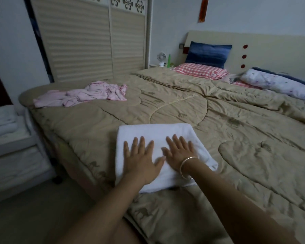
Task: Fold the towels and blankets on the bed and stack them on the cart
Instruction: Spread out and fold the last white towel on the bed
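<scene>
Folded white towel (153,132) flat under left hand (141,159) and right hand (179,154), fingers straight, gripping nothing

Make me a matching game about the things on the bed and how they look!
Things:
1. white towel
2. pink cloth
3. blue pillow
4. checked pillow

States:
A. crumpled near the far left corner of the bed
B. lying flat at the headboard end
C. folded, pressed by the left hand and right hand
D. propped upright against the headboard

Pairs: 1-C, 2-A, 3-D, 4-B
</scene>
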Available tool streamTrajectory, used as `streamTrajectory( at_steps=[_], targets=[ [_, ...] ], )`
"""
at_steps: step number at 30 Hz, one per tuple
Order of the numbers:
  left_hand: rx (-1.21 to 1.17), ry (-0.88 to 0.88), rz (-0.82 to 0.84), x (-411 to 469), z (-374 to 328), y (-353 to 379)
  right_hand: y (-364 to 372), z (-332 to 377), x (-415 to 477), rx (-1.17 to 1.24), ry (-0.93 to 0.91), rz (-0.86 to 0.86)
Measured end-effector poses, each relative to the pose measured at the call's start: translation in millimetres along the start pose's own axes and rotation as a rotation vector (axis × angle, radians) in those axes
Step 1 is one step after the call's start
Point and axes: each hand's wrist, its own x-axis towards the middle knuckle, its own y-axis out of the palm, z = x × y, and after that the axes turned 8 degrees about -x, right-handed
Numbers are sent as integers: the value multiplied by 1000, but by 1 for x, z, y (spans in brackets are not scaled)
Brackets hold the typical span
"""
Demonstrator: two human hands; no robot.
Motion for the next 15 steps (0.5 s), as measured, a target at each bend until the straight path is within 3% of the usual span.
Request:
streamTrajectory(
  at_steps=[1,3,5,7,8,10,12,15],
  targets=[
    [-22,11,-8,0,0,0,2,-5,2,33,-25,-24],
    [-232,26,-111,3,2,-4,-7,-12,3,92,-88,-276],
    [-595,-52,-416,3,9,-16,-17,-29,5,132,80,-453],
    [-666,-246,-630,2,22,-33,-19,-50,2,266,330,-301],
    [-651,-352,-575,2,30,-37,-20,-58,1,335,416,-160],
    [-786,-574,-310,5,46,-39,-20,-69,-5,469,485,46],
    [-1044,-714,-102,6,58,-37,-19,-76,-7,548,490,106],
    [-1230,-764,86,2,71,-39,-18,-83,-11,681,537,132]
  ],
)
